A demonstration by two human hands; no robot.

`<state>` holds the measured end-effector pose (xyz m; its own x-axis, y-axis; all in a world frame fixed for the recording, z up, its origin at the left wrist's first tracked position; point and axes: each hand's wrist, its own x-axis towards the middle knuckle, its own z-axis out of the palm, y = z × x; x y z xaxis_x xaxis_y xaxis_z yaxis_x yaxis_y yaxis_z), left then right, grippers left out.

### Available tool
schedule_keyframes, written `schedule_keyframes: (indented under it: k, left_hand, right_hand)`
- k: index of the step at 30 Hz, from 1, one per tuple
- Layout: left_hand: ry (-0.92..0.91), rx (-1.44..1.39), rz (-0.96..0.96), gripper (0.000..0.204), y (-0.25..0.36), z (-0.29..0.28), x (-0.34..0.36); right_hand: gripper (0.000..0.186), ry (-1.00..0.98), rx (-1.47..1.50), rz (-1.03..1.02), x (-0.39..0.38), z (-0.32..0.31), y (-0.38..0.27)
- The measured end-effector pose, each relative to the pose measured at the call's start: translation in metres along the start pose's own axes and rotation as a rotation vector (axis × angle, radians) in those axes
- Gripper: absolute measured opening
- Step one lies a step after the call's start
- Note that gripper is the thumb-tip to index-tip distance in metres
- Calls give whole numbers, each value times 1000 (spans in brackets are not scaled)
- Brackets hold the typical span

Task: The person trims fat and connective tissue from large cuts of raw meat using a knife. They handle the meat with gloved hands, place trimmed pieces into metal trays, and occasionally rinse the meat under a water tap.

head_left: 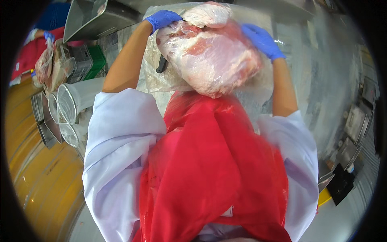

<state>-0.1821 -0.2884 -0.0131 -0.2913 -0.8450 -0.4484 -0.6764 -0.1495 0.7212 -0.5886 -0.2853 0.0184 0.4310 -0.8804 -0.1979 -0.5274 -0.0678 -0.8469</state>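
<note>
A large raw cut of meat (213, 56), pink with pale fat, lies on a clear plastic sheet (155, 82) on the table before me. A whitish fatty flap (207, 16) shows at its far end. My left hand (163, 21), in a blue glove, grips the far left edge of the meat; its fingertips are partly hidden. Blue-gloved too, my right hand (263, 41) is pressed along the far right side, fingers reaching behind the meat. A knife's black handle (161, 64) sticks out from under the left side of the meat.
A metal bin (98, 22) stands at the far left. Below it are grey and green crates (94, 60) and clear round tubs (78, 99). At the left rim, a co-worker's blue-gloved hand (49, 36) is near bagged meat (44, 62). Metal trays (354, 125) sit far right.
</note>
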Motion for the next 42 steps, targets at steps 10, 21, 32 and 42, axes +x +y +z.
schedule_keyframes:
  k: [10,21,32,42]
  left_hand:
    - [-119,182,44,25,-13,-16,-2]
    - [39,-558,-429,29,-36,-9,-50]
    - [179,-922,-263,21,-17,48,-104]
    - [95,-816,-144,24,-8,69,-152]
  right_hand:
    - [56,17,625,527,-144,-11,31]
    - [43,205,882,399,-144,28,42]
    - [56,134,708,432,-108,18,19]
    - [74,303,264,243,-34,32,-2]
